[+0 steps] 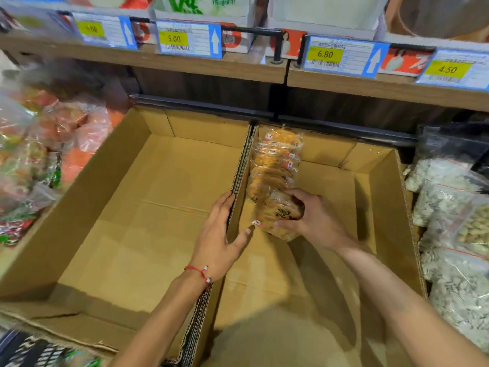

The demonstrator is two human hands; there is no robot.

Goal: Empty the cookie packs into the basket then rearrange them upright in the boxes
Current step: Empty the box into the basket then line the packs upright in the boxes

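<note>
The left grip (219, 234), a red cord bracelet (197, 272) at its wrist, lies spread with straight fingers over the doubled corrugated wall (242, 165) between two open brown cardboard boxes, its thumb reaching into the right-hand box (391, 207). Just right of it, the right grip (315, 218) curls round a clear-wrapped round golden cookie pack (280, 211), holding it on edge at the near end of the row of like packs (275, 160) leaning along that wall. Nothing props the row on the side nearest the grips, so on release the packs could topple flat; a hard squeeze could crack the cookies. No packs show in the left-hand box (148, 207). The held pack bears dark characters I cannot read. Far beyond both grips, yellow shelf tags read 5.00 (174, 38), 6.80 (325, 54) and 4.50 (447, 69); a fourth is blurred.
</note>
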